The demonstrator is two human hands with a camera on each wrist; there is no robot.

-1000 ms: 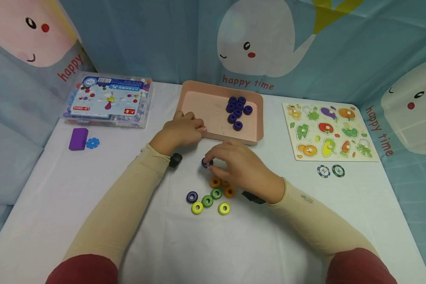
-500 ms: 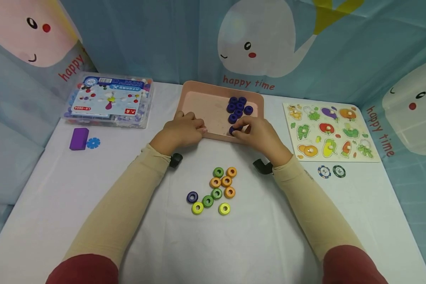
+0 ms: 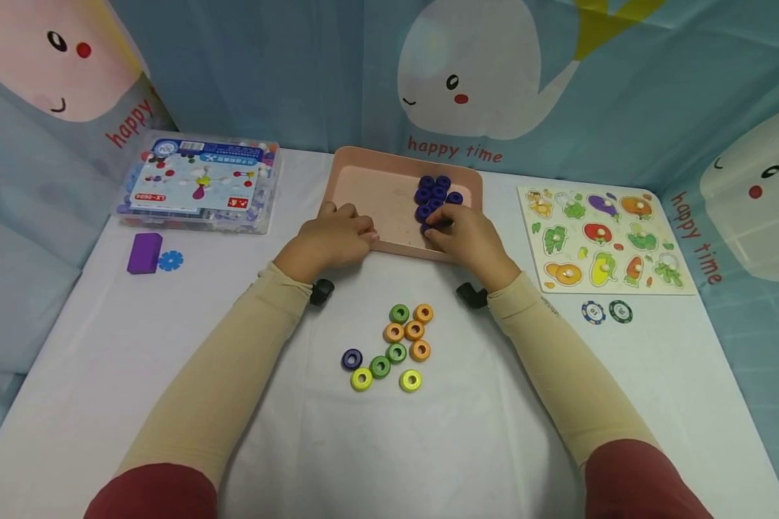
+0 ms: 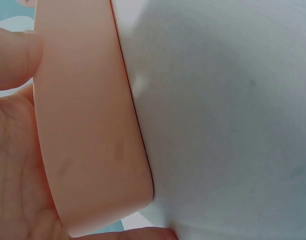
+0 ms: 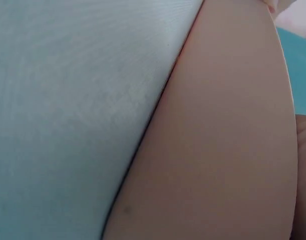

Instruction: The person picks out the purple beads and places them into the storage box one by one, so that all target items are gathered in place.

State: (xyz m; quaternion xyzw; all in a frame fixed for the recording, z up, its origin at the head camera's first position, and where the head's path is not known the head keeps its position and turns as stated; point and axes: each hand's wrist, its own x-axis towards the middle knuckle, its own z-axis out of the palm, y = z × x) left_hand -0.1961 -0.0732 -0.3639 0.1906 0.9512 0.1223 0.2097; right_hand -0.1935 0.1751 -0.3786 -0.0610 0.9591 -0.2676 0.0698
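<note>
My left hand (image 3: 329, 241) grips the near left corner of a pink tray (image 3: 373, 194). In the left wrist view the thumb (image 4: 12, 57) lies over the rim of the tray wall (image 4: 92, 125). Reaching over the tray's near right side, my right hand (image 3: 475, 245) pinches a dark purple ring bead (image 3: 425, 228), partly hidden by the fingers. Several more purple ring beads (image 3: 438, 193) cluster just beyond it on the tray floor. The right wrist view shows mostly the tray's outer wall (image 5: 208, 140), with a bit of the hand (image 5: 305, 175) at the edge.
On the white cloth nearer the body lie loose orange (image 3: 420, 351), green (image 3: 380, 367), yellow (image 3: 410, 380) and dark blue (image 3: 352, 360) ring beads. A clear parts box (image 3: 197, 184) and purple block (image 3: 144, 254) stand left; a vegetable puzzle board (image 3: 606, 241) and two chips (image 3: 620, 311) lie right.
My right hand has carried a dark bead from the cloth up into the tray, then shifted it slightly farther in toward the others. My left hand has stayed on the tray corner.
</note>
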